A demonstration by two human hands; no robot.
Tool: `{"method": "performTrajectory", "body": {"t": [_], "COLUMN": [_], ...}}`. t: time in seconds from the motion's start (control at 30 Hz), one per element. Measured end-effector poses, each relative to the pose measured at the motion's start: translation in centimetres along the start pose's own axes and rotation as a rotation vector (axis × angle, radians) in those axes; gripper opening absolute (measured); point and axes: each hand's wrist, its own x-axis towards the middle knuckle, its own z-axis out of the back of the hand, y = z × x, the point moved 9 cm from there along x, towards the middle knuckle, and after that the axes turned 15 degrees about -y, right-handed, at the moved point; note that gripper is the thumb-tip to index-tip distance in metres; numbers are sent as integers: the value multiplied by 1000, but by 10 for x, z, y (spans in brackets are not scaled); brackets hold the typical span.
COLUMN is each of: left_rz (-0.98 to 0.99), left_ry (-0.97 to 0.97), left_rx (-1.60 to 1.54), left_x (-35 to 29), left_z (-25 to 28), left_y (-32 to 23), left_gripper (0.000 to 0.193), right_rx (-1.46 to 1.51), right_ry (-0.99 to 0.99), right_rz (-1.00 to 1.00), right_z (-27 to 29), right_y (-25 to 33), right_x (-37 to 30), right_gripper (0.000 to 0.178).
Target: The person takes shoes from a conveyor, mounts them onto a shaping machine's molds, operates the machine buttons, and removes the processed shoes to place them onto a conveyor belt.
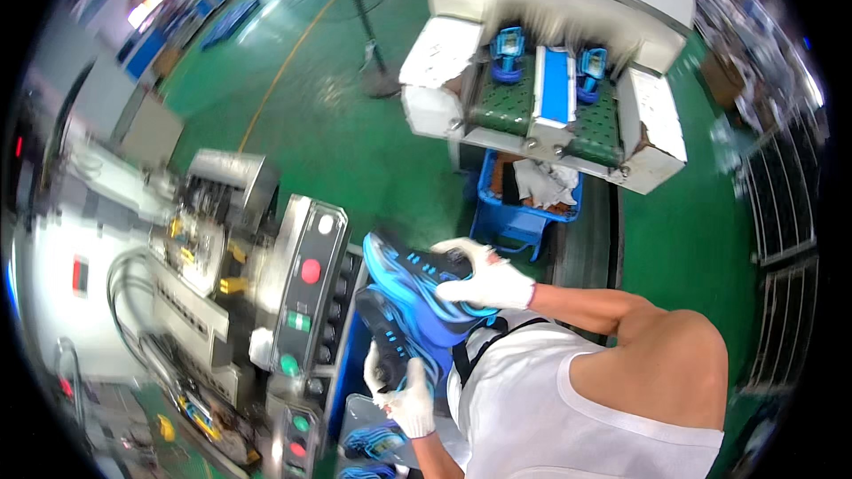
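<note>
My right hand [490, 277], in a white glove, grips a blue and black sneaker [398, 259] by its heel end, thumb along the side. Just below it, my left hand [401, 397], gloved too, is wrapped round the heel end of a second black and blue sneaker [382, 324]. The two shoes are side by side and tilted, toes toward the upper left, with their blue soles facing each other. Under my left hand, more blue and black shoes [377, 440] lie in a clear grey bin.
Left of the shoes stands a machine whose control panel [306, 293] has red, green and white buttons. A conveyor machine [555, 80] carrying two blue shoe-shaped pieces stands at the top right, a blue bin [530, 200] of scraps beneath it. A pedestal fan [364, 31] stands farther back.
</note>
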Motion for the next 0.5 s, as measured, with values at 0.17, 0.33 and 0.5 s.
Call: {"method": "performTrajectory", "body": {"t": [0.17,0.33,0.5], "left_rz": [-99,-139,-307], "left_ry": [406,668,765], "left_rx": [-160,-61,165], "left_x": [6,21,33], "left_z": [-164,-299,-417], "left_y": [-73,-132,-161], "left_gripper": [62,67,66], "right_rx": [-130,-124,-346], "right_ry": [-576,-979,-1058], "right_rz": [-10,-242,-306], "right_z": [194,315,373], "right_y": [-13,-37,-38], "right_x": [32,22,47], "right_gripper": [71,71,72]}}
